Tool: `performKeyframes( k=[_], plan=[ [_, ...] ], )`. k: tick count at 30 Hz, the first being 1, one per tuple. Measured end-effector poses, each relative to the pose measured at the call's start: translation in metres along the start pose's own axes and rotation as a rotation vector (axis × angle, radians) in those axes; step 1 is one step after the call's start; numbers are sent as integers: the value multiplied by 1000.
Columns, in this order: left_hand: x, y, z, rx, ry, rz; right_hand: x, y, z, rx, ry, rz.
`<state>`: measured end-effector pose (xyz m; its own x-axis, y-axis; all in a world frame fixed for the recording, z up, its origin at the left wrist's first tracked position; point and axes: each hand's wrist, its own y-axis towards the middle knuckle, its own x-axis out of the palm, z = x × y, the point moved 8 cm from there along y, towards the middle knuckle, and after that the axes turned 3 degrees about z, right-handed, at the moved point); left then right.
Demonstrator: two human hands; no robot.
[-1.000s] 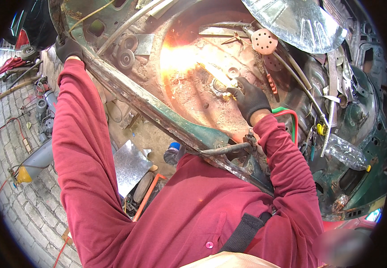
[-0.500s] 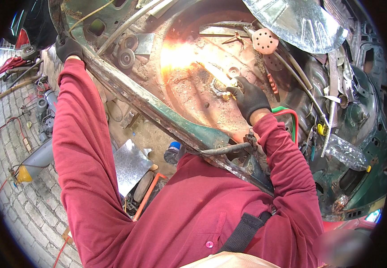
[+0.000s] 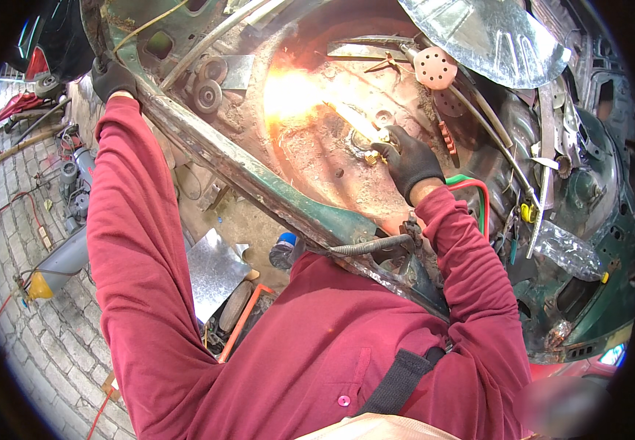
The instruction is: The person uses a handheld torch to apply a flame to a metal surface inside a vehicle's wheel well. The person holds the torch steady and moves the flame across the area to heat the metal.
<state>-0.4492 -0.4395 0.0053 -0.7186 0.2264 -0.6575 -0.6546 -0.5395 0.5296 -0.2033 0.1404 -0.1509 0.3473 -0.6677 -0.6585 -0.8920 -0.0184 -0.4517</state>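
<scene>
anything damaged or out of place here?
Yes. The green metal edge looks worn, its paint patchy with brown, rust-like areas. A clear plastic bottle lies on its side beside a metal strip, which seems odd with a lit torch in the right hand.

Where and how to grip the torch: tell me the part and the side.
Probably best by its rear end, where the right hand holds the torch, coming from the lower right: the flame burns off its opposite, upper-left end.

Torch (image 3: 357, 123) in right hand (image 3: 410, 161), bottle (image 3: 570, 251) at right, cylinder (image 3: 64, 262) at left
</scene>
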Motion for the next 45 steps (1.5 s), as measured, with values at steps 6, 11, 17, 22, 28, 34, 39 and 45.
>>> performKeyframes(
  k=[6,11,17,22,28,34,39,45],
  plan=[
    [-2,-2,3,1,-22,10,0,0,-2,-12,-22,5],
    [-3,-5,7,2,20,28,-2,-1,-4,8,-15,-3],
    [-3,0,-1,16,11,12,-1,0,-4,9,-12,-16],
    [-1,-4,6,-11,-7,-13,1,1,-1,5,-30,-7],
    [-5,-6,10,3,3,25,1,1,-3,-4,-40,0],
    [-2,-7,11,-30,-9,8,0,2,-4,2,-32,-4],
    [-5,-5,7,-18,21,29,0,3,-4,-2,-34,3],
    [-5,-3,6,11,34,16,-1,3,-7,-12,-36,-17]
  ],
)
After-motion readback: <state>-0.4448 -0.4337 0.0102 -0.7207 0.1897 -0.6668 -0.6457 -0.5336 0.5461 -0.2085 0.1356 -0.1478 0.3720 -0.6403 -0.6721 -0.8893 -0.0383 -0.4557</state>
